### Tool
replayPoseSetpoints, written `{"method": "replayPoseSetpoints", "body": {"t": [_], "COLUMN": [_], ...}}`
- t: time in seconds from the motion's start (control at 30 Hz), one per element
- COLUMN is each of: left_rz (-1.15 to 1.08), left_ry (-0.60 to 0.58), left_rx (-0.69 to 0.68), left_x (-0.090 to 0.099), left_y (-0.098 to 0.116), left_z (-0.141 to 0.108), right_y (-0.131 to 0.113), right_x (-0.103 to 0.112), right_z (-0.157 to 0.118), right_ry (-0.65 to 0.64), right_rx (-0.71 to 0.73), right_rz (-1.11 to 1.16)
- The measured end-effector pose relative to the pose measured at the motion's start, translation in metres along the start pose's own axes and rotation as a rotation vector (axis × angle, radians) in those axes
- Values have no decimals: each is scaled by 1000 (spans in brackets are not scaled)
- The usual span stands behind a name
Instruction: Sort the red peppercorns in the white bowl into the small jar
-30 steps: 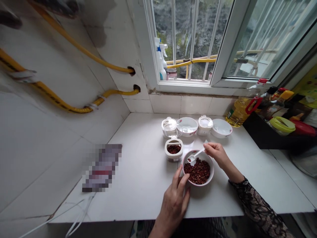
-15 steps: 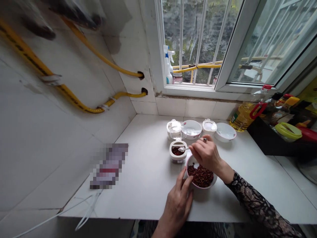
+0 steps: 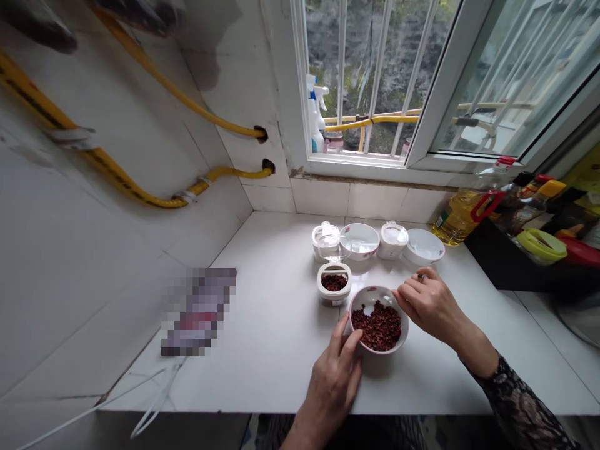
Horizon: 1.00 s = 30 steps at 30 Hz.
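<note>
Bowl [image 3: 375,292] of dark red bits [image 3: 380,329] on the counter [image 3: 262,312], left hand [image 3: 327,382] spread against its side, light bracing the way to go! Right hand [image 3: 434,306] bunches beside the rim, can't tell what it's pinching; slow, level moves should limit spills.

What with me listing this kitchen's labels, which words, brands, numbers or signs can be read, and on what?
No text can be read for certain.
Oil bottle: green label, too small and blurred.
Dark-capped bottle and yellow-capped bottle: no legible wording.
Jar of reddish-brown bits: small pale label low on the front, too small.
Yellow hose: dark marks, perhaps print, too blurred.
Item at the counter's left: pixelated.
</note>
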<state>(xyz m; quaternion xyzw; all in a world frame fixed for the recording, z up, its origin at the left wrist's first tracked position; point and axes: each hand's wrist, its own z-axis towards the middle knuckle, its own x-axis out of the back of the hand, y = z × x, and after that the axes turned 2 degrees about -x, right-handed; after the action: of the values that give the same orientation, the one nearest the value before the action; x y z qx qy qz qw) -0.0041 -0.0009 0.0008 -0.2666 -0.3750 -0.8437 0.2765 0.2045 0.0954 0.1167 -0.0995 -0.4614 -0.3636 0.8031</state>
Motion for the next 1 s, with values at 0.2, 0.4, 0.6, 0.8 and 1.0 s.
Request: {"method": "replayPoseSetpoints", "body": {"t": [0.2,0.4,0.6,0.8,1.0], "left_rz": [6,5,14,12,9], "left_ry": [-1,5,5,-6,-11], "left_rx": [-5,-3,-9,0,5], "left_x": [1,0,0,1,1], "left_y": [1,0,-1,-1,0], "left_z": [0,0,0,-1,0], "right_y": [-22,-30,-5,-2,3], "right_x": [0,-1,-16,-37,-45], "right_z": [-12,4,10,0,-7], "right_ry": [-138,-20,37,-24,-49], "right_rx": [-39,-44,-95,-232,-503], "right_rz": [177,192,25,204,451]}}
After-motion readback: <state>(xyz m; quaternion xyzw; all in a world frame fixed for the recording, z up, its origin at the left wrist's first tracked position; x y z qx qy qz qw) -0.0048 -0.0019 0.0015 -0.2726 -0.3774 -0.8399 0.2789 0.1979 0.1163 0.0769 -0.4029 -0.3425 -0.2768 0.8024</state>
